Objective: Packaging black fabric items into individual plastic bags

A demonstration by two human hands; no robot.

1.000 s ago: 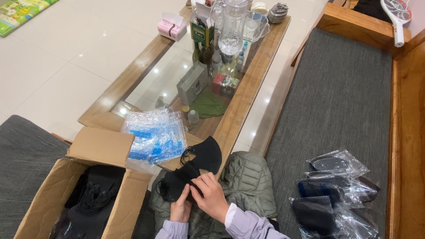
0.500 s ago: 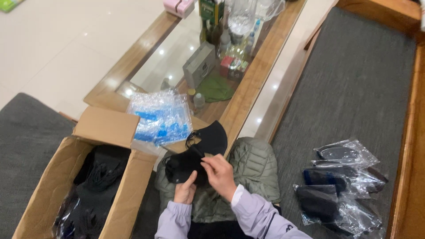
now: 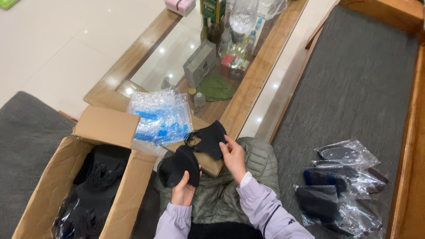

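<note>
We're over our lap here, and both hands are busy: our left hand [image 3: 183, 191] is curled around a small stack of black masks [image 3: 179, 166], fingers closed on the bottom edge, while our right hand [image 3: 233, 157] pinches 1 black mask [image 3: 210, 138] by its edge, lifting it just above and to the right of the stack, ear loops dangling toward the left. All of this hangs over our green padded jacket [image 3: 248, 177], in front of the corner of the glass-topped desk [image 3: 261, 66]. On that corner lies a heap of clear and blue plastic sleeves [image 3: 161, 116], apparently empty. To our left, the open cardboard box [image 3: 106, 128] holds plenty more black masks in a loose pile, so we'd judge a lot remains. To our right, on the grey cushion [image 3: 354, 79], a cluster of bagged masks [image 3: 341, 186] already sits in clear bags. So: some bagged, 1 mask in hand, a boxful to go, as far as we can judge.
</note>
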